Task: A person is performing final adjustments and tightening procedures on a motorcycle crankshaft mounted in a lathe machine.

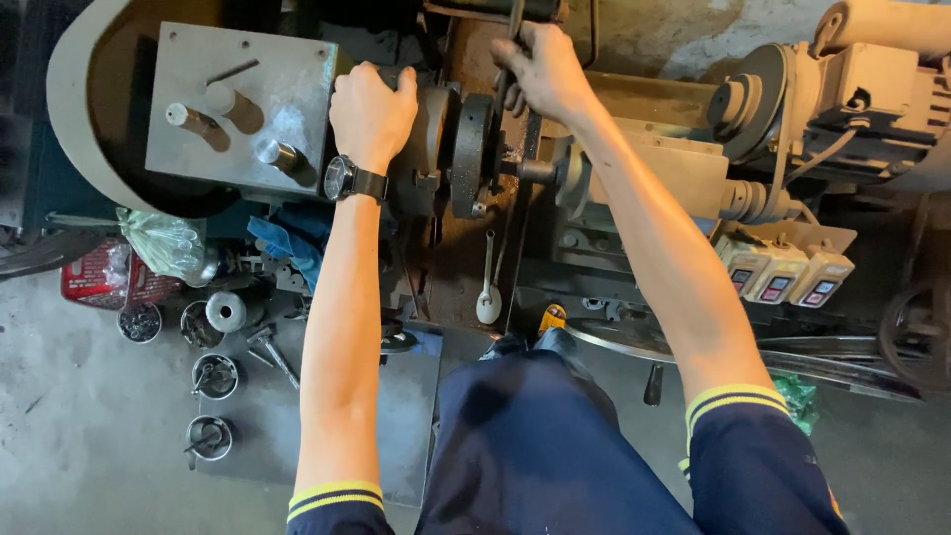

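Note:
I look down at an old metal lathe (634, 168). My left hand (371, 109), with a dark wristwatch on the wrist, is closed around the round lathe chuck (431, 139) next to the grey headstock cover (238, 99). My right hand (540, 69) grips a dark metal bar (512, 20) that stands above a dark round plate (474, 154) just right of the chuck. What sits between chuck and plate is hidden by my hands.
A spoon-like tool (488, 292) lies on the rusty lathe bed. Several small tins of parts (213, 376), a plastic bag (163, 243) and a blue rag (287, 243) lie at lower left. An electric motor (852, 89) and three switch boxes (783, 272) sit at right.

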